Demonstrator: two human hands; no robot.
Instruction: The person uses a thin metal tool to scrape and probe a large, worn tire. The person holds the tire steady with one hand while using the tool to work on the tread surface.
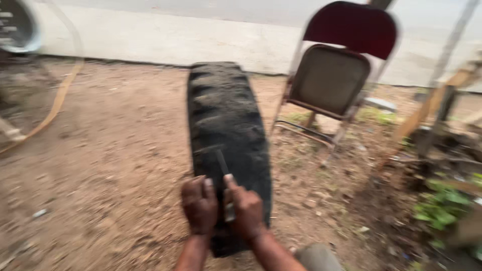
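Observation:
A big black tyre with thick tread stands upright on bare dirt, seen edge-on in the middle of the view. My left hand and my right hand press side by side against the tread near its lower part. My right hand grips a thin dark metal tool with a pale handle; its blade points up along the tread. My left hand rests fisted on the rubber beside the tool. The picture is blurred by motion.
A folding chair with a red backrest and tan seat stands just right of the tyre. A pale concrete wall runs behind. A tan hose curves at left. Wooden pieces and green weeds lie at right.

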